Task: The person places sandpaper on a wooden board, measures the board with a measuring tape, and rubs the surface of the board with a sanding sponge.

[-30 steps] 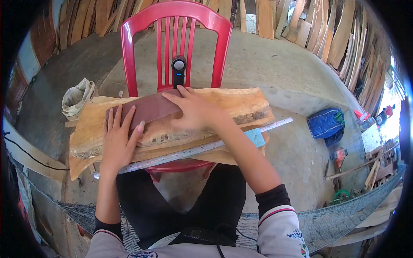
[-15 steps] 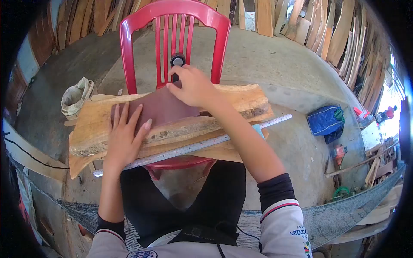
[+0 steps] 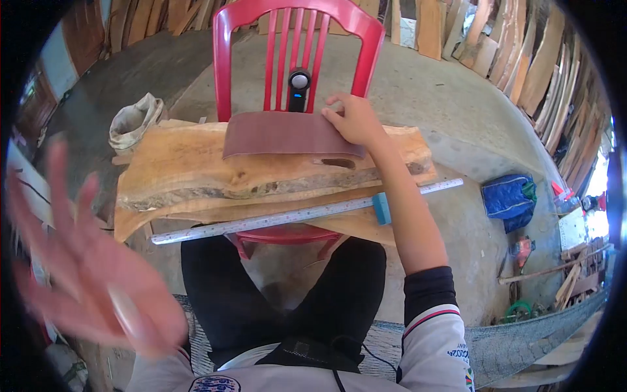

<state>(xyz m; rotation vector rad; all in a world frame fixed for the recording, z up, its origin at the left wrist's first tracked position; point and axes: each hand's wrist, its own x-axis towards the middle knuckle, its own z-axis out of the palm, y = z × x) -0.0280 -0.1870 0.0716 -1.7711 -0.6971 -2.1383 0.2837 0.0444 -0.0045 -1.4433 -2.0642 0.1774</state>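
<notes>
Brown sheet point(image 3: 281, 134) lies on the far half of the wood plank point(image 3: 189, 166), approx. mid-length, in front of the red chair's point(image 3: 223, 78) back. Handling (est.): light, thin, bendy; looks like sandpaper, so prob. grippy rather than slippery, could crease or tear if folded sharply. Best hold: flat at both short ends, thumb under edge, fingers on top; a one-end lift would let the rest sag or curl.

R hand point(image 3: 358, 121): at sheet's right end, fingers bent, thumb by far edge; can't tell if it pinches the sheet or only rests there. L hand point(image 3: 98, 274): up near the camera, fingers spread, nothing in it; blurred, so detail uncertain.

Vs. 0.5 s ago: L hand was flat on the sheet, now off it. Sheet sits further R along the plank, left part of plank now bare. Blue block point(image 3: 381, 209) by the ruler point(image 3: 274, 220) now shows more, w/ forearm less in the way. Whole view also shifted, prob. head turn.
</notes>
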